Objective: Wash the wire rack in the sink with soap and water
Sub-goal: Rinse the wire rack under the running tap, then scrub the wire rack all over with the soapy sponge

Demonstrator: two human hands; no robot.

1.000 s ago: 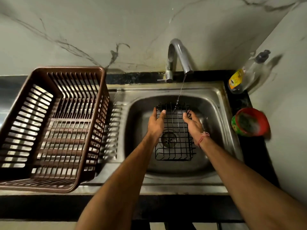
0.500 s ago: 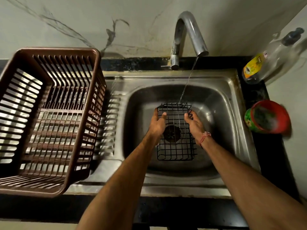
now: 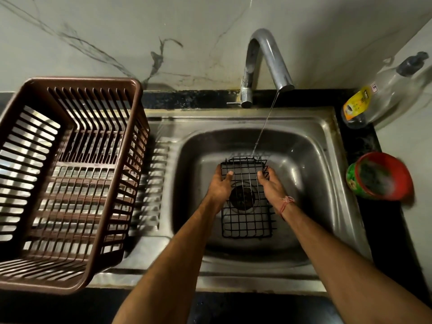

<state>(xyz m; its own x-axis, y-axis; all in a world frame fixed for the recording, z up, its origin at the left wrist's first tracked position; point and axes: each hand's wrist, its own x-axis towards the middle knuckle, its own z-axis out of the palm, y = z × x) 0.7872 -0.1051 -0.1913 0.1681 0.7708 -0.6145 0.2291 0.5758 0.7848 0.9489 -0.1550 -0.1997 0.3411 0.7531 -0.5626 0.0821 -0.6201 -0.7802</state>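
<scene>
A black wire rack (image 3: 247, 220) is held over the drain inside the steel sink (image 3: 311, 146). My left hand (image 3: 221, 183) grips its left edge, thumb over the top wires. My right hand (image 3: 271, 184) grips the right edge the same way; a red thread circles that wrist. A thin stream of water runs from the chrome tap (image 3: 264, 57) and lands on the rack's far edge.
A brown slatted plastic basket (image 3: 70, 178) stands on the drainboard to the left. On the black counter at the right are a clear dish-soap bottle (image 3: 383, 94) and a red and green tub (image 3: 379, 175) holding a soapy scrubber. A marble wall rises behind.
My head has moved closer and lower, so the sink looks bigger. Both hands keep the same hold on the rack under the running water.
</scene>
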